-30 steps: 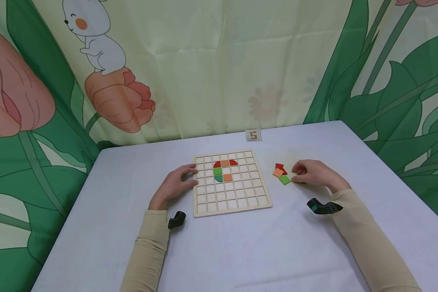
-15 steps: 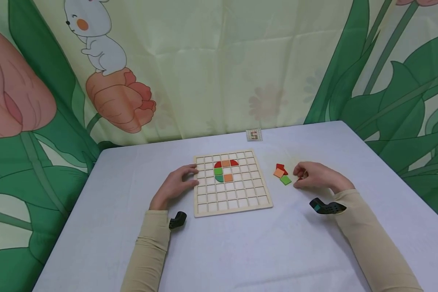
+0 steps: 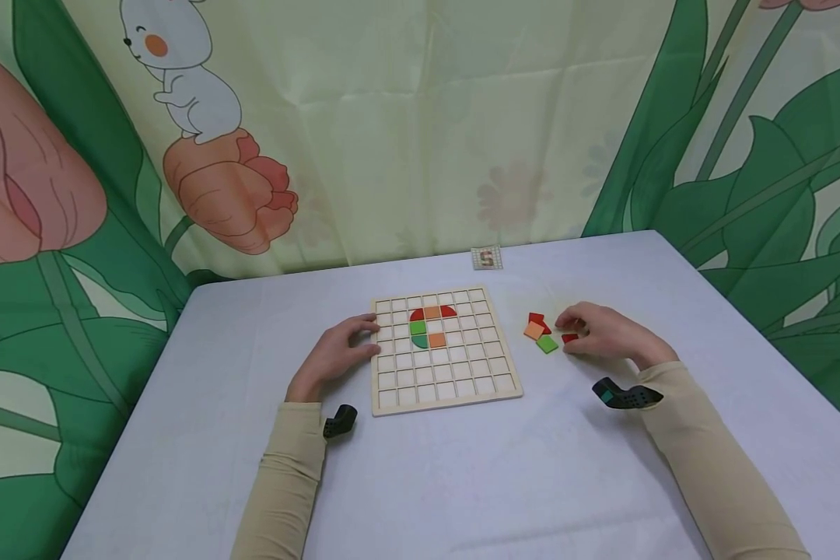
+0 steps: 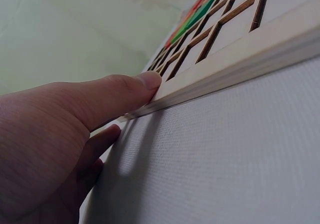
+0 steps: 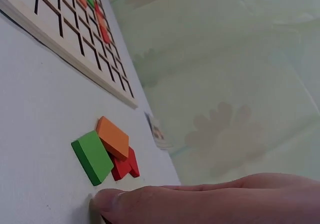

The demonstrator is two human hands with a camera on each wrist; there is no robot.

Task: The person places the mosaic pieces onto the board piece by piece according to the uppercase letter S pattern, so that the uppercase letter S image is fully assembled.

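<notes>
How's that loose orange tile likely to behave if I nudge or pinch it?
The orange tile looks stiff, with straight, crisp edges. Its small, flat shape suggests it's light. It rests partly over a red piece, so a nudge would probably make it slide or tip, and its square outline makes rolling unlikely.

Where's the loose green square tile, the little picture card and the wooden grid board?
Loose green square tile (image 5: 96,156): right wrist view, on its top face.
Little picture card (image 3: 487,258): head view, middle of its printed face.
Wooden grid board (image 3: 445,390): head view, a bare cell in the near row.
</notes>
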